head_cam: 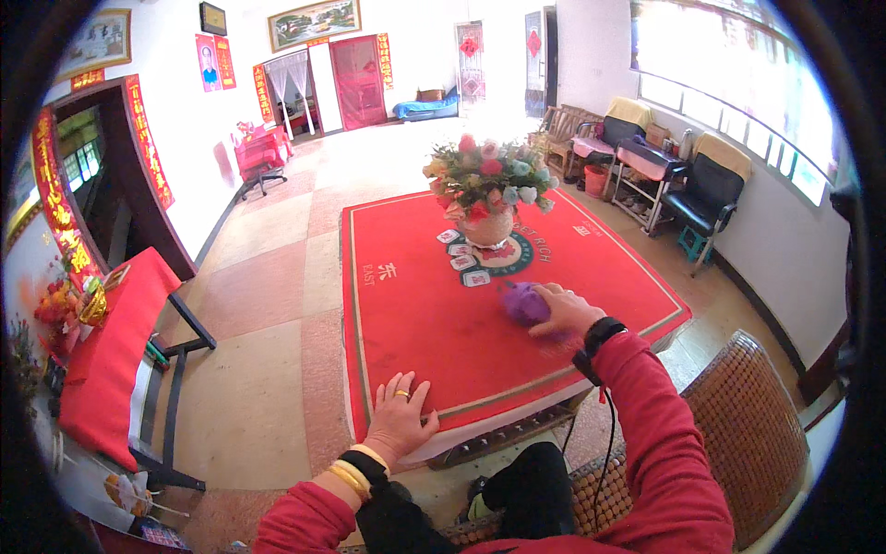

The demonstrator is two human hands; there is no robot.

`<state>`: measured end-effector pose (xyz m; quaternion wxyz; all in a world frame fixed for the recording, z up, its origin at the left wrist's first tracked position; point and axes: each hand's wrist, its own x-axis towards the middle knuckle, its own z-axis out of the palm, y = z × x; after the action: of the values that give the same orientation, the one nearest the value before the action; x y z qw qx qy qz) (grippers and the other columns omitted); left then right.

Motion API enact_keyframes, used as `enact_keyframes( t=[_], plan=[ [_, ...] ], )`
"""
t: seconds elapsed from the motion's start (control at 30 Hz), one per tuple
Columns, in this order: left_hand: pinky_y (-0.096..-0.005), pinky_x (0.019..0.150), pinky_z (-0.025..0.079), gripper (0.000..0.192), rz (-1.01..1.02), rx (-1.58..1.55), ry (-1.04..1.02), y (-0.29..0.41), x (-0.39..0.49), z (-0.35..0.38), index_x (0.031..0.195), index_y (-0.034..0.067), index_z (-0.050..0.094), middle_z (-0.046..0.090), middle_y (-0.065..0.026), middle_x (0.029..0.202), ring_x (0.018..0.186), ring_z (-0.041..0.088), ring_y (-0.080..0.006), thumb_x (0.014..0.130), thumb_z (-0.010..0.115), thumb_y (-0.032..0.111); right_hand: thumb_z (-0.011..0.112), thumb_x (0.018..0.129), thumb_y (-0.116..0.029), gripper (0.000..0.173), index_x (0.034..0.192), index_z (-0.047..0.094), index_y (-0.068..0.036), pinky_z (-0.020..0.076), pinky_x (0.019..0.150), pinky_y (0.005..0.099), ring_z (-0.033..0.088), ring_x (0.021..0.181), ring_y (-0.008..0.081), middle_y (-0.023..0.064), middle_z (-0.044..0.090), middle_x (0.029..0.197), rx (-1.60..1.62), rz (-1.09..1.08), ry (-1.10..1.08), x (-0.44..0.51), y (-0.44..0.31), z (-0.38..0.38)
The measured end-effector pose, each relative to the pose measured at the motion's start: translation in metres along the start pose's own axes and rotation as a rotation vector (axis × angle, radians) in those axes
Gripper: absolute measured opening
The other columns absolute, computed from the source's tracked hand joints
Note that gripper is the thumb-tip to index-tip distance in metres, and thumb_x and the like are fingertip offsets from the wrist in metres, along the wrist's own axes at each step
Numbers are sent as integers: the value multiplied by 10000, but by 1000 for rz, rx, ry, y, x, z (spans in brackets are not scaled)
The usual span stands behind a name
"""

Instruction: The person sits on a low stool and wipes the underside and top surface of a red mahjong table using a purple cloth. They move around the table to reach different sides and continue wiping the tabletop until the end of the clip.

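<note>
A red mahjong mat (429,332) with a printed border and lettering covers the table before me. My right hand (564,310) grips a bunched purple cloth (524,303), which presses on the mat right of the middle and looks a little blurred. Near the front left corner, my left hand (403,419) rests palm down on the mat's edge, fingers spread and holding nothing. Beyond the cloth stands a vase (486,230) filled with artificial-looking flowers (490,173). It sits on the mat's round printed emblem, beside several printed mahjong tiles.
A woven-backed chair (751,436) stands close on my right. To the left is a side table with a red cover (121,346). Black armchairs (699,197) and a small trolley table (647,163) line the window wall. A cord hangs from my right wrist.
</note>
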<state>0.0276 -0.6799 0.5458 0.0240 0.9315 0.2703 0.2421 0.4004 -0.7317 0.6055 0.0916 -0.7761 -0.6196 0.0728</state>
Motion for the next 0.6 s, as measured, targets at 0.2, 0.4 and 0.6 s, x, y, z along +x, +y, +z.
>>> enact_keyframes(
  t=[0.2, 0.4, 0.6],
  plan=[
    [-497, 989, 308, 483, -24, 11, -17, 3, 1, -2, 1149, 62, 555, 462, -208, 1233, 1186, 402, -359, 739, 585, 316, 732, 618, -358, 680, 1202, 502, -97, 471, 850, 471, 518, 1035, 398, 172, 525, 1137, -77, 65, 198, 5, 1, 24],
    [-507, 994, 300, 568, -32, -43, -30, 1, 0, -3, 1236, 51, 469, 448, -201, 1249, 1207, 382, -341, 753, 574, 330, 680, 639, -276, 422, 1010, 599, -93, 498, 790, 445, 574, 938, 365, 157, 588, 1017, -16, -41, 258, -16, -47, 33],
    [-438, 995, 338, 778, -153, -437, -24, 13, 19, -8, 1362, 20, 262, 411, -201, 1295, 1208, 399, -326, 745, 658, 279, 692, 599, -282, 473, 1016, 594, -83, 471, 803, 453, 567, 955, 352, 160, 599, 968, 280, -231, 112, -32, -137, 50]
  ],
)
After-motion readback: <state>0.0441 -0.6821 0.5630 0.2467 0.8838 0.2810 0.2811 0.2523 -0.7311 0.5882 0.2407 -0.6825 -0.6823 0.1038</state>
